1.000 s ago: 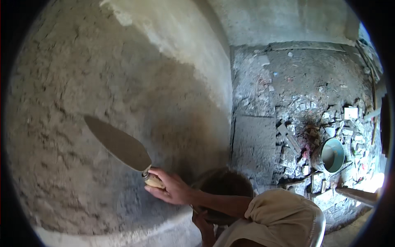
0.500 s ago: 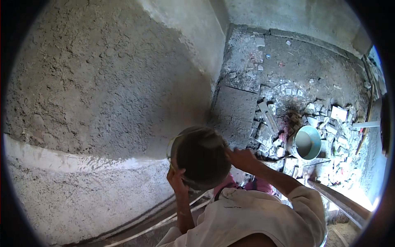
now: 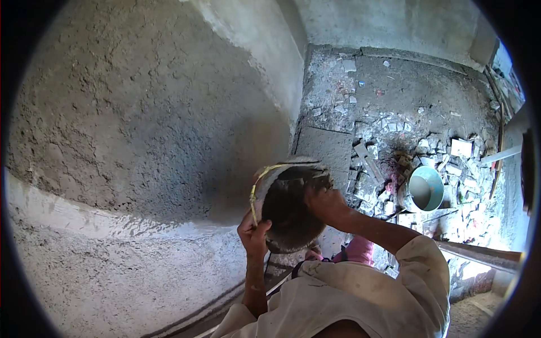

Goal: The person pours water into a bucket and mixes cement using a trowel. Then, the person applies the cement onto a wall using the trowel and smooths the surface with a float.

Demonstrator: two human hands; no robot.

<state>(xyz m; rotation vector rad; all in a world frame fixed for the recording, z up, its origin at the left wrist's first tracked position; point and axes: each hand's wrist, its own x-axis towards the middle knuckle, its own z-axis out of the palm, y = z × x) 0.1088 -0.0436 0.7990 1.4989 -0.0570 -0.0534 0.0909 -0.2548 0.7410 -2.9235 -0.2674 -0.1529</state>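
Note:
My left hand [image 3: 254,234] grips the near left side of a bucket [image 3: 260,197], thumb over its rim. A yellow cord [image 3: 255,188] runs along that rim. The bucket is tilted in front of my body, with a dark inside and grey crust about the edge. My right hand [image 3: 328,205] reaches over the right side into the bucket's mouth. Its fingers are curled and partly lost in the dark, so what they hold cannot be made out.
Rough wet plaster covers the wall [image 3: 141,112] at left, above a pale ledge [image 3: 112,225]. A turquoise bucket [image 3: 438,188] with grey contents stands among broken tile rubble [image 3: 465,186] at right. A plank [image 3: 369,163] lies on the debris; a wooden beam [image 3: 479,252] is at lower right.
The bucket has turned, bringing more of its corded rim and inner wall into sight. My right hand has moved from the bucket's right edge into its mouth. The view has shifted slightly.

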